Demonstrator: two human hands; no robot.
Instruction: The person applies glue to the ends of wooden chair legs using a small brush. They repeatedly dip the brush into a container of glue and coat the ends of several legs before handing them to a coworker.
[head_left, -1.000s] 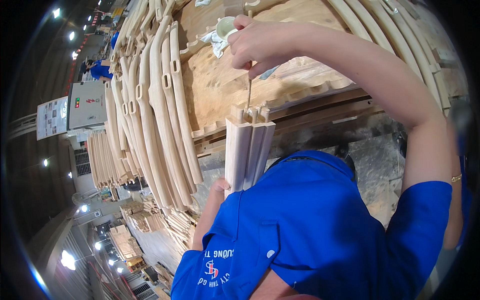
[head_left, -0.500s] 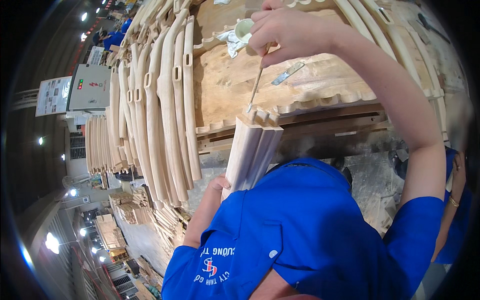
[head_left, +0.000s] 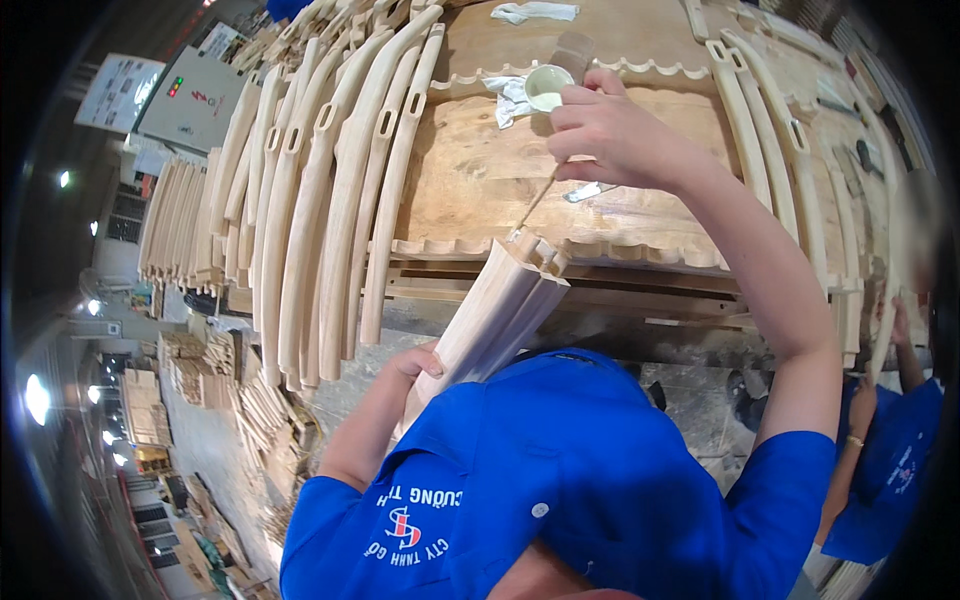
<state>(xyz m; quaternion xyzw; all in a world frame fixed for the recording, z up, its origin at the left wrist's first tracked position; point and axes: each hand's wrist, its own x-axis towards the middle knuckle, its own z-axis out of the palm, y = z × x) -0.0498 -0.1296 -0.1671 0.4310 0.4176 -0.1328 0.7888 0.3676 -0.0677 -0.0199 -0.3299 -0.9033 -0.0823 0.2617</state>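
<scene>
My left hand (head_left: 415, 364) is closed around a bundle of pale wooden pieces (head_left: 480, 310), held slanting against my front. Short tenons (head_left: 540, 252) stick out at the bundle's far end. Between the fingers of my right hand (head_left: 620, 135) is a thin wooden stick (head_left: 537, 203), its lower end touching or very close to the tenons. A pale round cup (head_left: 549, 88) with whitish contents stands just beyond that hand. Partly hidden under the hand, a flat metal-bladed tool (head_left: 588, 192) lies on the wooden board.
Long curved wooden parts with slots (head_left: 340, 160) are stacked at the left, and similar ones (head_left: 755, 140) lie at the right. A scalloped-edged board (head_left: 460, 170) carries a white rag (head_left: 510, 103). A co-worker in blue (head_left: 890, 470) handles a long piece at far right.
The view has shifted, so the table appears lower and farther right. My right hand still holds the stick at the bundle's end, and my left hand keeps its grip.
</scene>
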